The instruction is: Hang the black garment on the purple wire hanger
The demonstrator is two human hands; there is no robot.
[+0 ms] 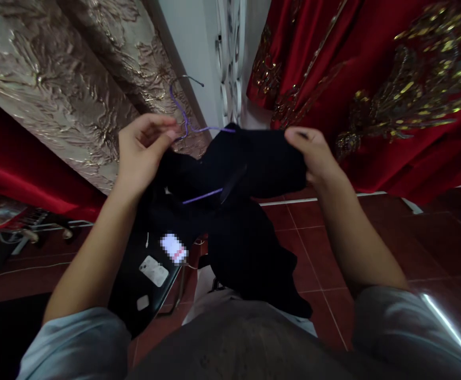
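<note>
A black garment (pixel 250 232) hangs in front of me, spread between my two hands. Inside it is a purple wire hanger (pixel 210 128), whose hook points up and to the right at the top; part of its lower bar shows through an opening in the cloth. My left hand (pixel 145 150) is closed in a pinch on the hanger's wire beside the hook, with the garment's edge just below the fingers. With thumb and fingers, my right hand (pixel 311 153) grips the garment's right end. The cloth hides most of the hanger's frame.
Beige embossed curtains (pixel 75 63) hang at the left, red gold-sequined cloth (pixel 329 95) at the right. A black table (pixel 129 303) at lower left bears a lit phone (pixel 173 248), a white phone (pixel 153 271) and a small white case (pixel 142 302). Red tiles (pixel 305 245) cover the floor.
</note>
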